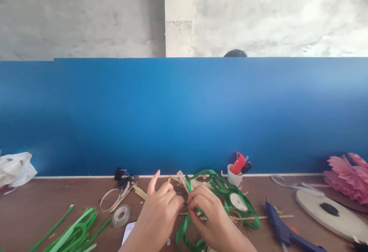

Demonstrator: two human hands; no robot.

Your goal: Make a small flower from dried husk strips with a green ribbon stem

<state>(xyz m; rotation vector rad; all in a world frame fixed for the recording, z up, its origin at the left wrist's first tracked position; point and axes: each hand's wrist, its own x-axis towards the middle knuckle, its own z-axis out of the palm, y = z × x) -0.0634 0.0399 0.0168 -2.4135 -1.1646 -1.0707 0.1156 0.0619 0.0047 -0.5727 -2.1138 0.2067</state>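
My left hand (160, 210) and my right hand (211, 215) meet over the brown table, fingertips pinched together on a green ribbon (221, 185). The ribbon loops behind my right hand and trails down between my wrists. My left index finger sticks up; the other fingers are curled. A pale strip bundle (184, 178) lies just beyond my fingers. A ribbon spool (238, 201) sits to the right of my right hand.
Green strips (75, 231) lie at the left, a clear tape roll (121, 215) beside them. A white cup (234, 175) with a red tool stands by the blue partition (184, 114). A blue glue gun (283, 229), a white disc (330, 211) and pink paper (349, 177) lie right.
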